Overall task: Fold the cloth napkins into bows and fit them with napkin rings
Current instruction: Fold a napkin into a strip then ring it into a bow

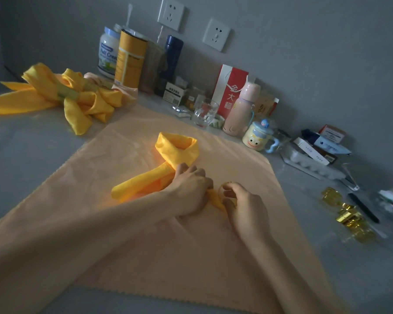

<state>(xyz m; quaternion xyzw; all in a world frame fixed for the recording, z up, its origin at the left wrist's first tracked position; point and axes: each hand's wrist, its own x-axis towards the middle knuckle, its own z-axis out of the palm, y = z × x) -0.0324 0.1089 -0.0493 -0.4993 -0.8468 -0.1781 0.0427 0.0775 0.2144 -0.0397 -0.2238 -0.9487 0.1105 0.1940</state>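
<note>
L hand (191,189) grips yellow napkin (176,150) at crossing so loop holds; R hand (245,207) pinches gold ring (225,184), prob. to thread tail.

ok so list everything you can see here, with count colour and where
napkin: one, yellow, looped on the cloth
cloth: one, peach, spread on the table
bows: heap, yellow, far left, count unclear
ring: one, gold, pinched at the napkin's end
spare rings: several, gold, far right
glass: one, clear, behind the cloth
bottle: one, pink, right of the glass
mug: one, yellow, right of the bottle
sockets: two, white, wall
left hand: grips the napkin
right hand: pinches the ring
</note>
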